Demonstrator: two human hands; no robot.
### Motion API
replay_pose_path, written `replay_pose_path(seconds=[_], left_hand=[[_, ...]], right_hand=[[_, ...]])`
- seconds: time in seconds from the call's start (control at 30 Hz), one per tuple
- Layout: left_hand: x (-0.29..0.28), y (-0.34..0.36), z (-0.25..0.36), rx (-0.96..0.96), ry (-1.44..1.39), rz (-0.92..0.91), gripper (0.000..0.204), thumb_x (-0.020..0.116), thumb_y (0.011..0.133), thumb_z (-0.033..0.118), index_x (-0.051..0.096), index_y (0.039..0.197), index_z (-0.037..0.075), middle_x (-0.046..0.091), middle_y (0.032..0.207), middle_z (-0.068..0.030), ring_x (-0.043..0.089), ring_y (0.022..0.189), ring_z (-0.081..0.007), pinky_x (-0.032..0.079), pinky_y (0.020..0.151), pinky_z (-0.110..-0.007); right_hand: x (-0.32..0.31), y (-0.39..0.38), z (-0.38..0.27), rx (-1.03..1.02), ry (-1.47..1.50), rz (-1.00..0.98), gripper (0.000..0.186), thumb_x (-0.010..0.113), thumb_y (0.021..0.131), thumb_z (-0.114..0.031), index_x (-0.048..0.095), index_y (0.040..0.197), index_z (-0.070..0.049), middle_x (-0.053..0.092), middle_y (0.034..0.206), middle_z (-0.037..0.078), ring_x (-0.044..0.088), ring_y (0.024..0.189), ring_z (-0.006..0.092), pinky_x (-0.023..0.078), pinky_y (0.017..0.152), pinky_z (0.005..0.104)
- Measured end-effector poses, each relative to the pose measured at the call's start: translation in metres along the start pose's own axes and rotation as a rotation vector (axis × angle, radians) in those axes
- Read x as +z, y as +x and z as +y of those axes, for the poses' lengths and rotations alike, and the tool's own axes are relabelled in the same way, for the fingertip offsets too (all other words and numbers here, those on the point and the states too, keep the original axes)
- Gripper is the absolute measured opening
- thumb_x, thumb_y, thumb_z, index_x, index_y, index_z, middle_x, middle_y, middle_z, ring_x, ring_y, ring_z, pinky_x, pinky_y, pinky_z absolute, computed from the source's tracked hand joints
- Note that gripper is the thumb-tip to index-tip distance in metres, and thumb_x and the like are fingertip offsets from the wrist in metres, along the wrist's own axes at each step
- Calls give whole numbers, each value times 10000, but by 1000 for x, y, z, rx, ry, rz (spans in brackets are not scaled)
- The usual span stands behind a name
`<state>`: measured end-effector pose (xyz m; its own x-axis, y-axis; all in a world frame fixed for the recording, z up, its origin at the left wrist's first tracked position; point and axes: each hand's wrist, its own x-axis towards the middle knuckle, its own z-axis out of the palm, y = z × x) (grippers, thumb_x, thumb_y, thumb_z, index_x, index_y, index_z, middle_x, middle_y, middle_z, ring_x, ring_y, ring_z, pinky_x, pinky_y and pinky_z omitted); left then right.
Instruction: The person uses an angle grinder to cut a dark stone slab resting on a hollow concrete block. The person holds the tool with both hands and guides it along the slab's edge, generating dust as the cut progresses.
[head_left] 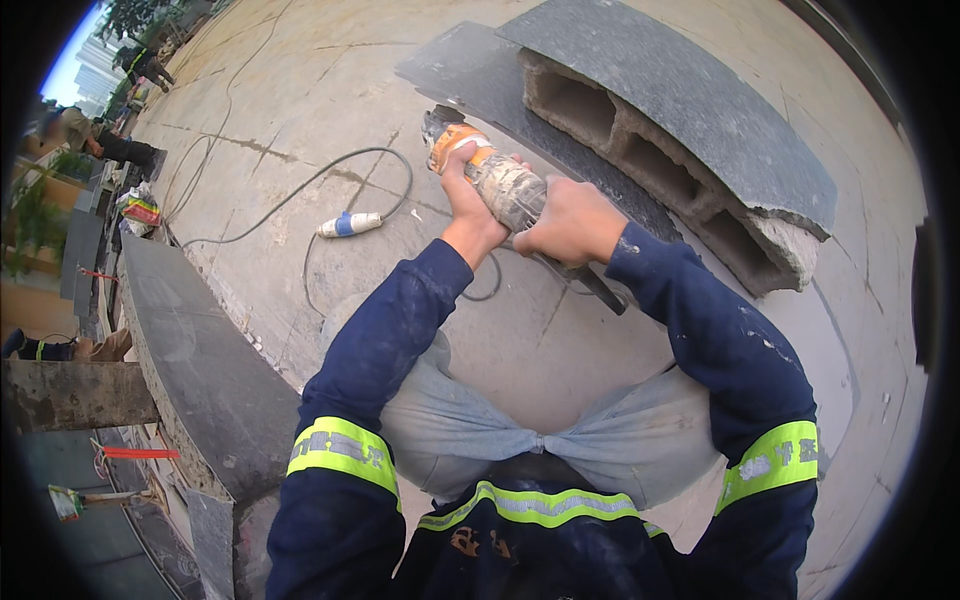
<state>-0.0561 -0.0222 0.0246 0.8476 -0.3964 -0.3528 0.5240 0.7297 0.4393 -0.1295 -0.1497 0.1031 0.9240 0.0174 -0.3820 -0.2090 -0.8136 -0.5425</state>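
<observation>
Both my hands are wrapped round an angle grinder (510, 190) with an orange front part and a worn, dust-caked body. My left hand (468, 205) grips it near the orange head, while my right hand (577, 222) closes on the rear of the body. The tool's head points up and left, at the near edge of a dark grey stone slab (455, 62); I cannot tell whether its disc touches the slab. On that slab lies a hollow concrete block (650, 160), and another grey stone slab (680, 95) rests on top of the block.
A grey cable (400, 160) loops over the concrete floor (330, 100) beside a blue-and-white plug connector (350, 224). Left of me runs a stone-topped ledge (190, 350). Beyond it are red straps (140, 454) and other people (100, 135) at work.
</observation>
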Motion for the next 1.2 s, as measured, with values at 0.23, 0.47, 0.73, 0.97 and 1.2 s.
replay_pose_path(seconds=[0.23,0.47,0.73,0.97,1.2], left_hand=[[-3,8,6,-4,-12,-10,517,620,717,417,436,1010,33,544,863,-133,579,784,-283,532,702,-402],[-3,11,6,-7,-18,0,503,614,723,415,440,1000,33,542,854,-133,579,787,-283,532,695,-404],[1,-3,-2,-18,-30,16,503,611,705,430,453,996,51,561,826,-131,590,757,-288,525,700,-426],[4,-13,-13,-21,-2,-23,569,621,698,462,480,976,-14,549,868,-133,579,798,-273,520,725,-395],[4,-21,-20,-45,-1,-33,590,612,699,478,487,981,-26,554,862,-134,581,815,-275,515,750,-391]], right_hand=[[1,13,-2,-4,-13,-16,659,748,558,-384,606,1022,63,655,947,227,664,877,307,528,769,317],[3,16,-1,-14,-17,8,660,748,562,-385,604,1016,72,653,944,229,662,882,307,528,764,318],[3,-2,3,-28,-29,14,648,743,575,-374,584,1016,73,648,951,238,657,889,324,528,770,332],[1,-20,8,-32,-41,36,652,736,581,-382,577,1016,77,644,953,241,653,893,327,524,775,334],[-1,-33,8,-15,-48,26,655,740,582,-376,569,1023,78,641,948,235,649,901,327,522,780,329]])
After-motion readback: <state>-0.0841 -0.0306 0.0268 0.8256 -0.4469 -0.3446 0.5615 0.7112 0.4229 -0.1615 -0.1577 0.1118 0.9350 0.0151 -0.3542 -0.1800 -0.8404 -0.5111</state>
